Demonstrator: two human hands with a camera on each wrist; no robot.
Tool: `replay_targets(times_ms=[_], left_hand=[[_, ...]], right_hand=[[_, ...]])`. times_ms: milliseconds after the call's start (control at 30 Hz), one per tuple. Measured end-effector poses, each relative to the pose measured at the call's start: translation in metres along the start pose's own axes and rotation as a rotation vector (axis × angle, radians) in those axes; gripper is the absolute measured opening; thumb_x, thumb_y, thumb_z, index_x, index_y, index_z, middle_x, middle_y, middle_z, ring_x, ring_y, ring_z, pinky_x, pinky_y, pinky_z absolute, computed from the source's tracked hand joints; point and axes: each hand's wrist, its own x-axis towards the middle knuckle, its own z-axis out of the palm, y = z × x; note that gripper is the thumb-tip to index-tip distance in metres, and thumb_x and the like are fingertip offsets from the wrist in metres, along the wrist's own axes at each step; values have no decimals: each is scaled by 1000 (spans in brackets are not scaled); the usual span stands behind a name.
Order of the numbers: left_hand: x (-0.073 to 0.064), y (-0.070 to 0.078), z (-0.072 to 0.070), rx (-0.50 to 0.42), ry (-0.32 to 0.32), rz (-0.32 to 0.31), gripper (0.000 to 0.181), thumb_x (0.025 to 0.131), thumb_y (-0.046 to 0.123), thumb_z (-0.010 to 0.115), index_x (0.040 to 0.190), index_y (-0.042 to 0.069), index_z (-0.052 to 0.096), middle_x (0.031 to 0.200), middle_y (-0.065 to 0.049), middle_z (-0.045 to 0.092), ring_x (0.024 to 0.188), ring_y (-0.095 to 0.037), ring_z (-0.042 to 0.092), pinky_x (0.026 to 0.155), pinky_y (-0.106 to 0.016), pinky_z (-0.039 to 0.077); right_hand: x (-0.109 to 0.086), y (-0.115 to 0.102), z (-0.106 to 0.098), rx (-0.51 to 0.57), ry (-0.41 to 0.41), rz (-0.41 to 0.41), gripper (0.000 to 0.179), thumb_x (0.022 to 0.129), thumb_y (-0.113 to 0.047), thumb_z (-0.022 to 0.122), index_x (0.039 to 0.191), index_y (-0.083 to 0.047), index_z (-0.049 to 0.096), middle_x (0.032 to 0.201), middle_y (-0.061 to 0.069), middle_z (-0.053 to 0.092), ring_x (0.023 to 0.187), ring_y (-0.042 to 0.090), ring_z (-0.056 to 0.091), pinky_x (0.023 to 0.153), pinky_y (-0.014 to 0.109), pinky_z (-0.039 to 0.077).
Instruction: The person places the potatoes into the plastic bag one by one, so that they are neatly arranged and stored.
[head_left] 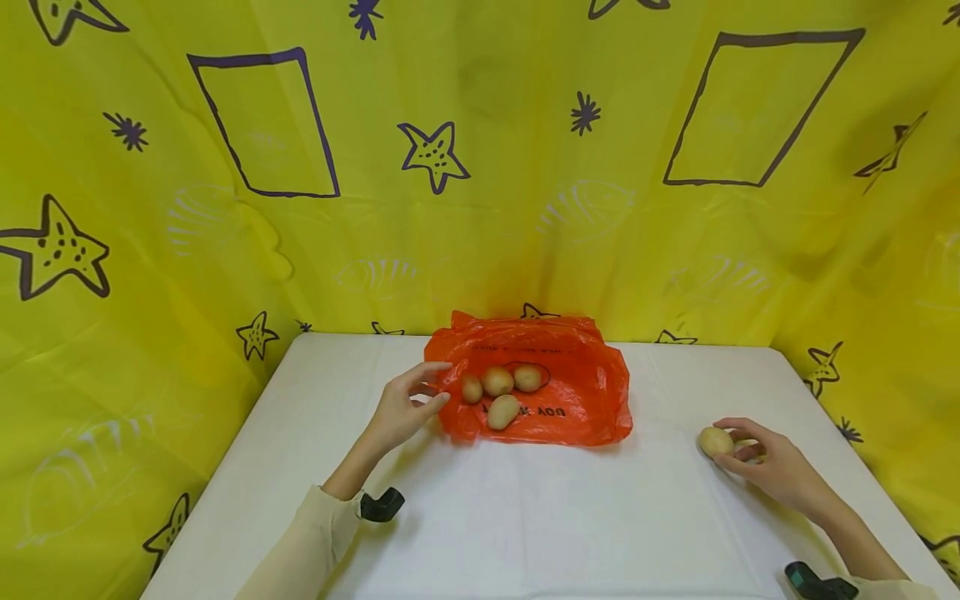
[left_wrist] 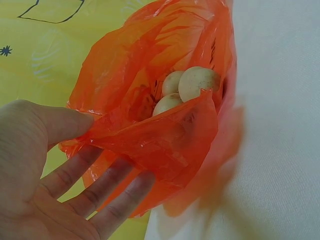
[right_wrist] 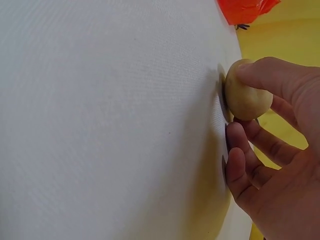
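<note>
A red plastic bag lies spread open at the back middle of the table, with several potatoes in it. At its left edge is my left hand. In the left wrist view its thumb and forefinger pinch the bag's rim, with other fingers behind the thin plastic. Far to the right, my right hand holds a single potato between thumb and fingers, at the table surface. A pale patch shows between those fingers in the head view; I cannot tell what it is.
The white table reaches back to a yellow curtain printed with stars, which also hangs at both sides. Dark devices sit at the left wrist and the right wrist.
</note>
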Motion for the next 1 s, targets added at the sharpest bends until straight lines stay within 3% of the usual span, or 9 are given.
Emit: replay_targets(times_ms=[233, 533, 700, 800, 1000], left_hand=[[0, 1, 1, 23, -5, -11, 40, 93, 2, 73, 131, 11, 67, 114, -10, 71, 96, -27, 69, 81, -33, 60], [1, 0, 1, 28, -1, 8, 40, 93, 2, 73, 132, 11, 66, 115, -10, 72, 97, -27, 69, 86, -44, 59], [1, 0, 1, 25, 5, 25, 40, 92, 1, 73, 130, 10, 67, 113, -11, 72, 95, -28, 70, 85, -48, 59], [1, 0, 1, 28, 6, 31, 40, 92, 0, 73, 130, 10, 67, 112, -11, 72, 95, -28, 70, 85, -45, 60], [1, 1, 0, 39, 1, 14, 40, 93, 2, 73, 131, 11, 67, 115, -10, 72, 97, -27, 70, 83, -33, 59]], right_hand=[[-2, -4, -2, 7, -2, -17, 49, 88, -12, 80, 131, -2, 59, 113, 20, 63, 76, 7, 57, 59, 26, 51], [-2, -6, -7, 20, 63, -138, 45, 84, -8, 83, 124, -5, 62, 104, 8, 65, 76, 3, 62, 60, 25, 52], [-2, -12, -10, 41, 65, -145, 47, 85, -7, 83, 126, -4, 61, 107, 11, 65, 78, 3, 64, 61, 25, 55], [-2, -16, -12, 50, 72, -143, 47, 86, -8, 82, 128, -4, 61, 108, 9, 65, 79, 3, 65, 61, 26, 55], [-1, -24, -13, 84, 100, -172, 48, 87, -6, 82, 130, -5, 60, 108, -15, 62, 80, 4, 66, 60, 25, 54]])
